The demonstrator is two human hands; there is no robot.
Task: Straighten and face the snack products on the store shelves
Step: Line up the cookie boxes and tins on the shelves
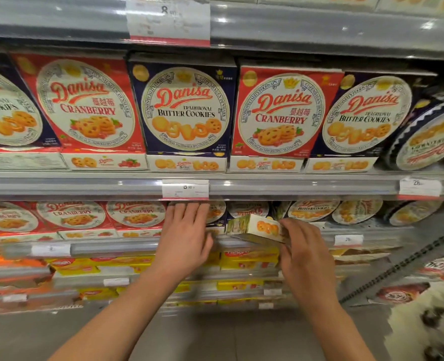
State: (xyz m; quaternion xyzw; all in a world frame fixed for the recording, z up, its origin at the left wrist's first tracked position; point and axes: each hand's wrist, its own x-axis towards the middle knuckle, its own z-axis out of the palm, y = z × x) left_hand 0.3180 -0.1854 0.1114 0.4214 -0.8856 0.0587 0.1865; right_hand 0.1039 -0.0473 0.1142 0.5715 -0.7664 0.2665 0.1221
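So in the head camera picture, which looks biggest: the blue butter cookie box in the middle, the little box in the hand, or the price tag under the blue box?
1. Blue butter cookie box
2. Little box
3. Price tag
The last two look close in size.

A single head-worn wide-angle camera faces the grey metal store shelves [293, 183] square-on and from close range, tilted slightly downward. The row of red and navy cardboard cookie boxes [187, 110] sits at about eye level, lower shelves recede beneath, and both bare forearms enter from the bottom edge. Straight shelf edges bow near the borders.
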